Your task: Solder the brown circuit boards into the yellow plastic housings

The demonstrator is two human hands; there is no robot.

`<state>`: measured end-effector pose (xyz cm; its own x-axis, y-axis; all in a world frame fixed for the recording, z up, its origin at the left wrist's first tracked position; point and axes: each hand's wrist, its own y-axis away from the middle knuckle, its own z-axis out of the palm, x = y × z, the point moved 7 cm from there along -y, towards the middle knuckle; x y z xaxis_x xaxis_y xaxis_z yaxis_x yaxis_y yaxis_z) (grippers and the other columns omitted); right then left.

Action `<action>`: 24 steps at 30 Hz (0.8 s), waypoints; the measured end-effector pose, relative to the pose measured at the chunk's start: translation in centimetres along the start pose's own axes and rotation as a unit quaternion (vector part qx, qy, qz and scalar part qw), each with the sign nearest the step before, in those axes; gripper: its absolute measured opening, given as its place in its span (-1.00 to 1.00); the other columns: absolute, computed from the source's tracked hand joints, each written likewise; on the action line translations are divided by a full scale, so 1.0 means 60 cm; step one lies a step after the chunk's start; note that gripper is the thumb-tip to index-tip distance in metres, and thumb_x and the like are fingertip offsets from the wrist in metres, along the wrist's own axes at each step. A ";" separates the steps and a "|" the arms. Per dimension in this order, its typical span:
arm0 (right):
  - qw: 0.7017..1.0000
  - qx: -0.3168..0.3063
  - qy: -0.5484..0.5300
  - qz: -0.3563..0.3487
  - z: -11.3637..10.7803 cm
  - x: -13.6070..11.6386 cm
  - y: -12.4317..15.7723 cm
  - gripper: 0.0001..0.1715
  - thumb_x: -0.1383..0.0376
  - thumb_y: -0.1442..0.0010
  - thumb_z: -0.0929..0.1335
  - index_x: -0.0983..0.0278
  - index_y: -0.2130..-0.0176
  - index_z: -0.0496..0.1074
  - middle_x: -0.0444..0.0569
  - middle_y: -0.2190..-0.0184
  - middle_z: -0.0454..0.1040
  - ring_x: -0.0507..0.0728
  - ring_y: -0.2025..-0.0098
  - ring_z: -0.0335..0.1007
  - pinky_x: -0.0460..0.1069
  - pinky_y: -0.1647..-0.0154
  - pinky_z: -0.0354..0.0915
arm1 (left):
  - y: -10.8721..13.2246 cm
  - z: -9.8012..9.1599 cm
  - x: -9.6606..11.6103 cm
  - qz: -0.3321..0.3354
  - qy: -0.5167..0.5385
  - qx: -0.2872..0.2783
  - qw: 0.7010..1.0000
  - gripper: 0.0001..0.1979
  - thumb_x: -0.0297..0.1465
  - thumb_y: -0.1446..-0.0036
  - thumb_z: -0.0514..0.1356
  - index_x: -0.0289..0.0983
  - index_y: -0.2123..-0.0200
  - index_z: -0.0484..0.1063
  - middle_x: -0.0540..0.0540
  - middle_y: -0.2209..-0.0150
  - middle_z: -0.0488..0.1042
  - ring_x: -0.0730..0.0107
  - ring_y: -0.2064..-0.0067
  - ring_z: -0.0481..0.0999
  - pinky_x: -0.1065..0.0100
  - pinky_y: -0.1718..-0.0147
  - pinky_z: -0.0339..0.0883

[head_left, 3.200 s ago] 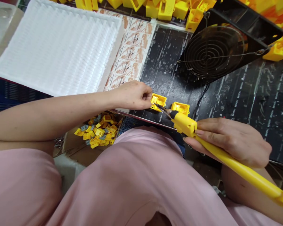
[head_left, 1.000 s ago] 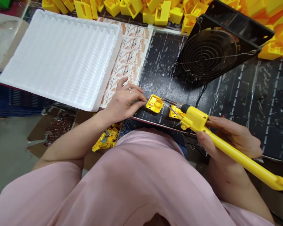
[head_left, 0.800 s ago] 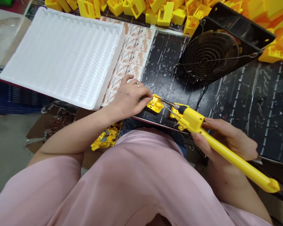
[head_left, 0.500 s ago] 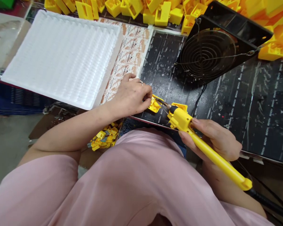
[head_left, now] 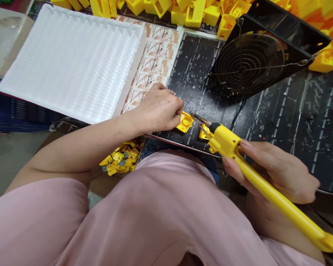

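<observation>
My left hand (head_left: pixel 162 109) is closed, thumb and fingers pinched at the left edge of a small yellow plastic casing (head_left: pixel 185 122) on the black mat. Its curled fingers hide that edge and any small part between them. My right hand (head_left: pixel 277 170) grips a yellow soldering iron (head_left: pixel 255 177) with a gun-like head and a thin feed tube beside its tip. The metal tip points left, a little to the right of the casing and apart from it. Another yellow casing (head_left: pixel 204 132) lies under the iron's head, partly covered by it.
A black fan (head_left: pixel 246 66) with a wire guard stands on the black mat (head_left: pixel 288 111). Many yellow casings (head_left: pixel 195 13) are heaped along the back. To the left lies a white ridged foam tray (head_left: pixel 72 62). More yellow pieces (head_left: pixel 122 159) sit below the table edge.
The soldering iron has moved right and down, its tip backing off from the casing under my left hand. My left hand stays pinched at that casing, shifted slightly right in view.
</observation>
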<state>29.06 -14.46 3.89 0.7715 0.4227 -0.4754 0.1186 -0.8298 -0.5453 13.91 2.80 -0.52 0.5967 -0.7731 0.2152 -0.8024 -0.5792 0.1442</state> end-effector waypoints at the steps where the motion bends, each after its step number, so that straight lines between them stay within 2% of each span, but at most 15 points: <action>1: 1.000 0.002 -0.004 0.004 0.001 0.004 0.003 -0.39 0.34 -0.31 0.45 0.13 -0.30 0.38 -0.07 0.29 0.63 0.11 0.31 0.61 -0.04 0.30 0.57 | 0.000 0.000 0.000 0.001 -0.003 -0.001 1.000 -0.76 -0.31 -0.08 0.11 -0.23 0.39 0.58 -0.01 0.47 0.54 0.22 0.21 0.60 0.03 -0.17 0.28; 4: 1.000 0.014 -0.017 -0.011 0.004 0.006 0.005 -0.37 0.33 -0.28 0.48 0.16 -0.29 0.39 -0.06 0.30 0.64 0.11 0.35 0.61 -0.04 0.34 0.57 | -0.001 0.001 0.000 0.001 -0.021 -0.009 1.000 -0.73 -0.30 -0.10 0.09 -0.23 0.37 0.59 0.01 0.46 0.53 0.23 0.21 0.61 0.04 -0.16 0.31; 8: 0.999 0.035 -0.003 -0.038 0.006 0.003 0.003 -0.25 0.41 -0.12 0.58 0.21 -0.25 0.43 -0.09 0.30 0.66 0.12 0.35 0.62 -0.04 0.36 0.59 | -0.002 0.002 0.001 0.003 -0.057 -0.020 0.998 -0.68 -0.27 -0.13 0.04 -0.23 0.37 0.58 -0.01 0.46 0.51 0.23 0.19 0.62 0.05 -0.13 0.36; 15: 0.997 0.028 -0.013 -0.068 0.025 -0.004 0.002 -0.21 0.41 -0.13 0.58 0.26 -0.28 0.38 -0.07 0.24 0.69 0.14 0.31 0.64 0.01 0.30 0.62 | 0.000 -0.003 0.003 0.002 -0.060 -0.014 0.998 -0.68 -0.25 -0.14 0.04 -0.23 0.37 0.56 0.02 0.44 0.51 0.24 0.13 0.63 0.06 -0.19 0.33; 19: 0.999 0.027 -0.017 -0.039 0.011 0.004 0.002 -0.21 0.42 -0.15 0.56 0.22 -0.30 0.38 -0.06 0.24 0.68 0.15 0.30 0.64 0.00 0.33 0.60 | -0.002 -0.001 0.005 -0.016 -0.064 -0.034 0.997 -0.69 -0.27 -0.13 0.04 -0.24 0.39 0.55 0.00 0.43 0.51 0.16 0.10 0.64 0.03 -0.18 0.34; 24: 0.997 0.066 -0.011 -0.028 0.000 0.014 0.013 -0.21 0.40 -0.08 0.60 0.18 -0.26 0.44 -0.10 0.30 0.66 0.12 0.35 0.61 -0.02 0.37 0.56 | -0.005 -0.002 0.004 -0.021 -0.079 -0.045 0.996 -0.69 -0.27 -0.12 0.03 -0.22 0.37 0.56 0.01 0.42 0.54 0.18 0.09 0.65 0.04 -0.17 0.37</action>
<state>29.83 -14.76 3.08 0.7515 0.4762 -0.4566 0.0763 -0.7502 -0.6568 14.29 2.80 -0.41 0.6181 -0.7843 0.0534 -0.7709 -0.5914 0.2367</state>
